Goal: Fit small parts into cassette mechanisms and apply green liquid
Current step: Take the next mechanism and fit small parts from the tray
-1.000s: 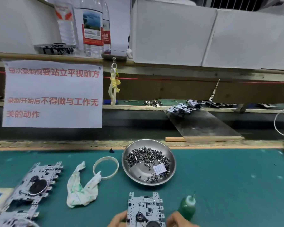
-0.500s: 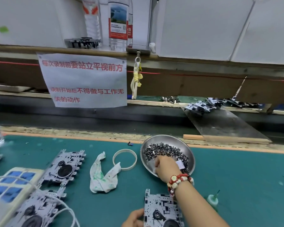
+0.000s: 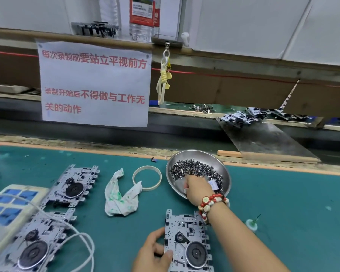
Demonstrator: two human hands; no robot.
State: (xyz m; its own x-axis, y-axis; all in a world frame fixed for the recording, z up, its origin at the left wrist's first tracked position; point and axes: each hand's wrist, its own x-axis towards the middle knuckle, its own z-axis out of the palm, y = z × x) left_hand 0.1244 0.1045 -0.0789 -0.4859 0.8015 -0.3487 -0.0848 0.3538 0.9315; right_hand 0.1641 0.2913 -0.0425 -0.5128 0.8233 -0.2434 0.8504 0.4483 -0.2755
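Reaching farther into the steel bowl (image 3: pixel 222 163) than half a second ago, right hand (image 3: pixel 197 190) now buried knuckle-deep at the near edge of the heap of small metal parts (image 3: pixel 192 169); fingers hidden among them, so grip cannot be told. Beaded bracelet (image 3: pixel 211 203) on that wrist. Left hand (image 3: pixel 154 252) unchanged at the near-left edge of the cassette mechanism (image 3: pixel 186 242), fingers curled over its rim, pinning it flat on the green counter (image 3: pixel 283 203). Green liquid bottle (image 3: pixel 251 224) standing just right of the right forearm, nozzle up, untouched.

Counted on the counter: three cassette mechanisms in all, one under the left hand and two more well to its left (image 3: pixel 75 185) (image 3: pixel 37 242), each with a dark round flywheel. One bowl. One stained cloth (image 3: pixel 122 197) and one pale ring (image 3: pixel 147 178), touching each other, between the left-side mechanisms and the bowl. One white cable (image 3: pixel 81 238) looping over the nearest left mechanism. One printed notice (image 3: pixel 94 83) hanging beyond.
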